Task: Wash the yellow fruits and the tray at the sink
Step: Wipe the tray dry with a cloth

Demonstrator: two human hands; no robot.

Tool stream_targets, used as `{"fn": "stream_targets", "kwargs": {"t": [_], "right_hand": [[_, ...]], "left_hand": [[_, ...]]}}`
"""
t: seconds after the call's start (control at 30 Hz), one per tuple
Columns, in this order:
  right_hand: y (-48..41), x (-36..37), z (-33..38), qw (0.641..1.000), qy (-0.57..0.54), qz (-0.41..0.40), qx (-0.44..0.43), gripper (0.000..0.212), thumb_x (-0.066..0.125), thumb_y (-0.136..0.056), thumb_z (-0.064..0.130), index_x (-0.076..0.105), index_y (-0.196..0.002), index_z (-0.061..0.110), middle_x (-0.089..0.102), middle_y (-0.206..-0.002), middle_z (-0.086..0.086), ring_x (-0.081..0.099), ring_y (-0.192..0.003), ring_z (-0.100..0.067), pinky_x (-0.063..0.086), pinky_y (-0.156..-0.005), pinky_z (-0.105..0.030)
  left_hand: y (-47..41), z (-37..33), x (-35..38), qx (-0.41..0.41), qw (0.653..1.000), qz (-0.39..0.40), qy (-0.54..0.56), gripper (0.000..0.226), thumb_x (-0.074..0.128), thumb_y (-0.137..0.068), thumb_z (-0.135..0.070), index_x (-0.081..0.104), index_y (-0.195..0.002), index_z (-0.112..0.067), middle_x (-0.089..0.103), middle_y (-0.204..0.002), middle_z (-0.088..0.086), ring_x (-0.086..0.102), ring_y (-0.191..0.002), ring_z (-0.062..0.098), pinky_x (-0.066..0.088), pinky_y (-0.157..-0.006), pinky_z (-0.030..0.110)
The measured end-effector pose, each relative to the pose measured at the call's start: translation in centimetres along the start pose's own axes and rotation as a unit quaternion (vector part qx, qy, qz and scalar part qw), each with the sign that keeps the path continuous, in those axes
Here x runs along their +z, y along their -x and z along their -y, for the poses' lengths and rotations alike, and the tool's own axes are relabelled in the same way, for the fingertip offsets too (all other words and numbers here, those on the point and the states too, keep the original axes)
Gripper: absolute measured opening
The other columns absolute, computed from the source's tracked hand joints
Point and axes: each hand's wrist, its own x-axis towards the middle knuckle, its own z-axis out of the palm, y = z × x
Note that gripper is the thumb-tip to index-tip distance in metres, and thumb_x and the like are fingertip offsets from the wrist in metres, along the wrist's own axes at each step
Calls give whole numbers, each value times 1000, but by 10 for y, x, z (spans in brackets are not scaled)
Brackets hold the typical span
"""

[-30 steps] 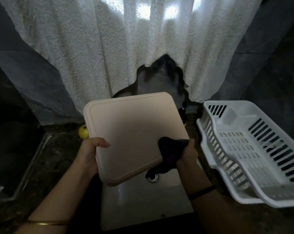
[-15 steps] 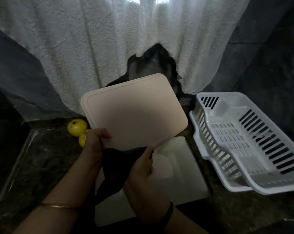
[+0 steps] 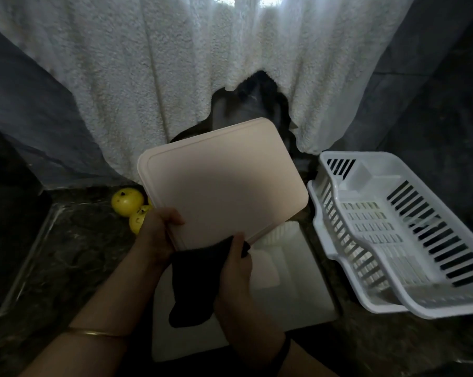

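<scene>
Meanwhile, the left hand [image 3: 159, 229] is gripping the pink tray [image 3: 221, 183] tilted above the sink [image 3: 292, 281]. The right hand [image 3: 236, 270] is pinching a dark cloth [image 3: 197, 278] against its lower edge, while 2 yellow fruits [image 3: 128, 201] are sitting on the counter [image 3: 75, 254] at left.

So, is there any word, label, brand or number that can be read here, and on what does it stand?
None: no word, number, label or brand can be read in this view.
The pale pink rectangular plastic tray shows a plain face.
The white slotted plastic drying rack, the round yellow fruits and the black cloth show no text either.
</scene>
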Motion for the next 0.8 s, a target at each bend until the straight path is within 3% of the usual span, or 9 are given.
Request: {"fn": "stream_targets", "kwargs": {"t": [0.1,0.23,0.37,0.43,0.5,0.57,0.67,0.8], "right_hand": [[-19,-14,30,999,26,-36,-18,46,40,-99,43,52,-129,10,55,-130,-9,54,-118,-30,43,-101,-34],[-45,-35,68,997,25,-73,-17,56,44,-98,43,47,-135,2,53,-134,-17,54,-116,-33,46,-84,-33],[-68,-53,92,995,26,-96,-32,62,50,-95,44,41,-140,2,49,-137,-19,53,-117,-35,46,-84,-35],[-75,-60,101,995,20,-88,-31,67,55,-92,47,42,-140,2,50,-136,-17,55,-114,-35,47,-83,-37],[-81,-65,106,997,14,-69,-24,67,55,-91,49,44,-138,2,53,-129,-13,56,-108,-34,47,-82,-38],[-85,-69,109,998,4,-54,-29,64,54,-92,50,48,-136,5,55,-129,-12,57,-101,-32,49,-85,-41],[-91,-72,114,994,62,-64,-65,58,56,-93,42,48,-136,4,55,-132,-18,57,-111,-34,48,-95,-43],[-93,-70,120,990,114,-20,-85,55,48,-98,36,42,-141,2,49,-138,-17,50,-122,-33,42,-90,-32]], "left_hand": [[1,1,-10,2,1000,-11,5,40,35,-53,-3,58,-86,-3,68,-59,6,65,-47,21,53,-43,22],[9,-1,-19,-14,1000,0,2,51,50,-39,-5,58,-89,0,69,-61,11,66,-49,25,53,-40,30],[10,3,-32,-5,1000,-19,14,60,65,-35,-14,58,-93,1,69,-64,14,67,-52,28,53,-41,32],[9,4,-41,-11,999,-21,26,42,44,-54,-5,59,-93,0,69,-63,14,67,-51,28,54,-41,32],[9,2,-47,-9,1000,-15,22,41,38,-54,1,70,-80,0,69,-63,14,67,-51,27,55,-44,33],[13,-1,-49,-5,1000,-3,10,32,52,-40,-2,75,-62,-3,69,-65,14,67,-54,28,56,-56,33],[17,-5,-55,6,1000,8,-19,44,67,-22,-8,77,-65,-5,71,-73,16,69,-61,29,47,-73,37],[16,-8,-61,9,999,35,-23,52,82,-18,-12,78,-69,-5,72,-78,16,70,-65,29,54,-69,38]]}}
